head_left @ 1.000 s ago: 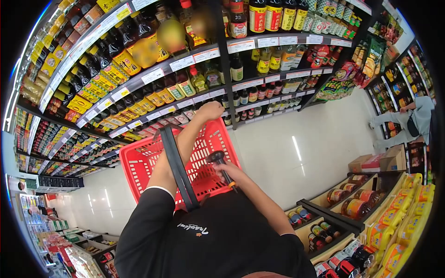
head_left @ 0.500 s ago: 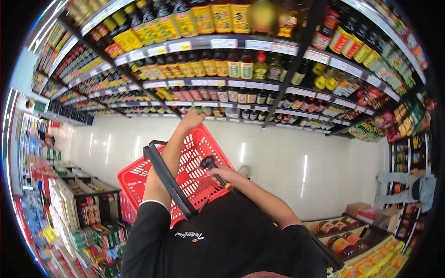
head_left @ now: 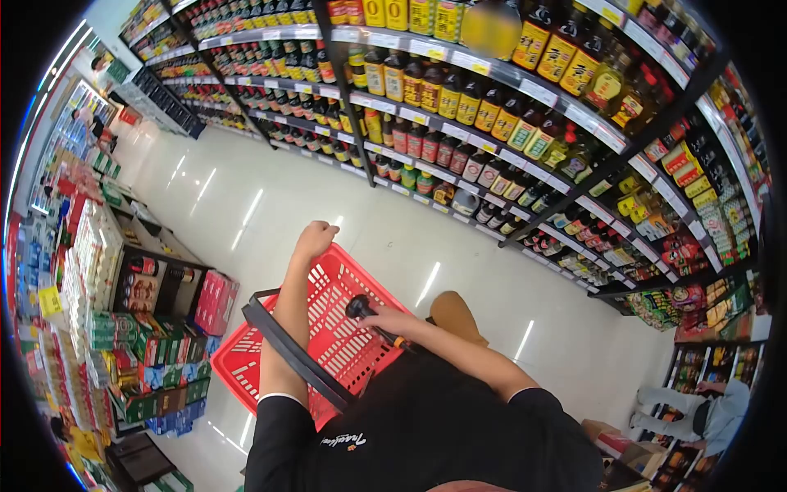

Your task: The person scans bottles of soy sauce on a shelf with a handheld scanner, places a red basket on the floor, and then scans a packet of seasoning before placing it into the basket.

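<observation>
A red slotted shopping basket (head_left: 238, 348) hangs at my front, its broad black handle (head_left: 299, 353) crossing over my left forearm. Past the basket's far corner, my left hand (head_left: 316, 239) is loosely curled, with no object showing in it; the undersides of the fingers are hidden. My right hand (head_left: 384, 321) is above the basket's right side, wrapped round a slim dark object (head_left: 358, 307) with a round black end and an orange band near my shirt. Its exact kind cannot be made out. The visible part of the basket holds no goods.
Shelves of sauce bottles (head_left: 451, 98) with price tags run along the far side. Stacked cartons (head_left: 156, 353) stand at the left. A person in light clothing (head_left: 697, 414) is at the right edge, near brown boxes (head_left: 611, 443). Pale glossy floor (head_left: 393, 246) lies between.
My view has turned, tilting the shelf rows and bringing more floor into sight. My left hand and the basket appear lower in view. The right hand keeps its hold; my right leg now shows beside it.
</observation>
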{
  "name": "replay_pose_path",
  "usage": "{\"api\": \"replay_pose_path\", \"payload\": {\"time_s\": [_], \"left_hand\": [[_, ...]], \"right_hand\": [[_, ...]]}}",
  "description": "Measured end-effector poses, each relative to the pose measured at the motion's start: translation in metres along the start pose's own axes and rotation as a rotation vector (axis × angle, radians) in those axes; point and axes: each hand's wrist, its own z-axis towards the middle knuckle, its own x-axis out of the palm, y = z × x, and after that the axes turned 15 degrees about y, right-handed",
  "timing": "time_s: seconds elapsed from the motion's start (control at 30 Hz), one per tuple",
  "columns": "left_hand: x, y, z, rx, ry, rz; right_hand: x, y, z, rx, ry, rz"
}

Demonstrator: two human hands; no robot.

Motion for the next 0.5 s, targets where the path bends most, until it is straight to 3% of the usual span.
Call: {"api": "replay_pose_path", "payload": {"time_s": [0.13, 0.5], "left_hand": [[-0.015, 0.007, -0.016, 0.024, -0.053, 0.005], [-0.056, 0.036, -0.01, -0.159, -0.322, 0.115]], "right_hand": [[0.006, 0.016, 0.01, 0.03, 0.045, -0.102], [-0.032, 0.079, 0.053, 0.189, 0.18, -0.244]]}}
